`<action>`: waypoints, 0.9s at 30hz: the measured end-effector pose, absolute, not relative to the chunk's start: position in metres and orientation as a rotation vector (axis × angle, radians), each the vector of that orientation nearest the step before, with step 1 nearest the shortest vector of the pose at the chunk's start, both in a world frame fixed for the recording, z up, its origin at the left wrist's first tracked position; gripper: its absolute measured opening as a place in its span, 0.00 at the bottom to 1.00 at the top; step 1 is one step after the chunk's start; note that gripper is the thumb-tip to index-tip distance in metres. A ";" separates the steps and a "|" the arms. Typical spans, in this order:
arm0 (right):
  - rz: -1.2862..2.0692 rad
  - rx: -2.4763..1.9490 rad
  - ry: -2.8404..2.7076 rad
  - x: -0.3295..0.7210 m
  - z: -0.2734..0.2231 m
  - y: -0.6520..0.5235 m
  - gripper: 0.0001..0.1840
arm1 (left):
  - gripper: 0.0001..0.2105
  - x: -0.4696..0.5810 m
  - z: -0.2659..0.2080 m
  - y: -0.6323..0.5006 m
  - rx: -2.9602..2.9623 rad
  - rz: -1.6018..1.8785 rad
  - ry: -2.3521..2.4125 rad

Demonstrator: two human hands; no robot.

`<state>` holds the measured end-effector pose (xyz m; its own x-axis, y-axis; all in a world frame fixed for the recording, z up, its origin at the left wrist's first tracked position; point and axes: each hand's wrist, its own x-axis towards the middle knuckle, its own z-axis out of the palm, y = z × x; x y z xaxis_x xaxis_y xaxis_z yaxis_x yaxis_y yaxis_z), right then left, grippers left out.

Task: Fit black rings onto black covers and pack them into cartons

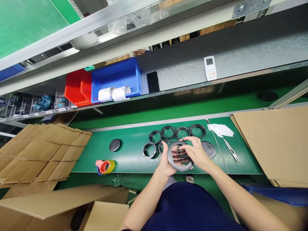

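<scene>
A round grey air vent (172,160) with dark slats across its opening is held up over the green bench. My left hand (164,163) is wrapped round its left rim. On the other side, my right hand (197,153) grips the vent, its fingers reaching over the opening onto the slats. Several black rings (149,150) lie on the bench just beyond my hands, partly hidden by them. Beside my right hand rests a round grey vent with its slats closed (209,149). Further left lies a round black part (115,145).
Tape rolls (109,166) sit at the bench's front left. A cutter knife (231,150) and white paper (220,130) lie right. Cardboard stacks (276,138) flank the bench. On the shelf above are blue (115,77) and red bins (77,86), a phone (153,81) and a remote control (210,68).
</scene>
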<state>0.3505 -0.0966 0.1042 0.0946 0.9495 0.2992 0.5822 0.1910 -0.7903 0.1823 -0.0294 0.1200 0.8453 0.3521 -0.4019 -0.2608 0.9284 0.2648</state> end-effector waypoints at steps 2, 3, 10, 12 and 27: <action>0.571 -1.471 -1.561 0.352 0.102 -0.101 0.23 | 0.42 0.186 0.122 -0.034 0.220 0.315 0.458; 0.596 -1.457 -1.536 0.352 0.102 -0.104 0.24 | 0.43 0.187 0.123 -0.035 0.227 0.317 0.458; 0.769 -1.413 -1.337 0.364 0.102 -0.116 0.29 | 0.43 0.196 0.132 -0.043 0.259 0.310 0.520; 0.766 -1.426 -1.331 0.365 0.099 -0.119 0.30 | 0.43 0.198 0.129 -0.042 0.253 0.304 0.539; 0.942 -1.456 -1.950 0.348 0.041 -0.090 0.66 | 0.39 0.183 0.066 -0.026 0.203 0.198 0.862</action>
<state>0.3481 -0.0899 0.0405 -0.2821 0.9594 0.0043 0.5930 0.1779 -0.7853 0.1832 -0.0260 0.0659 0.6349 0.2540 -0.7296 -0.0904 0.9623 0.2564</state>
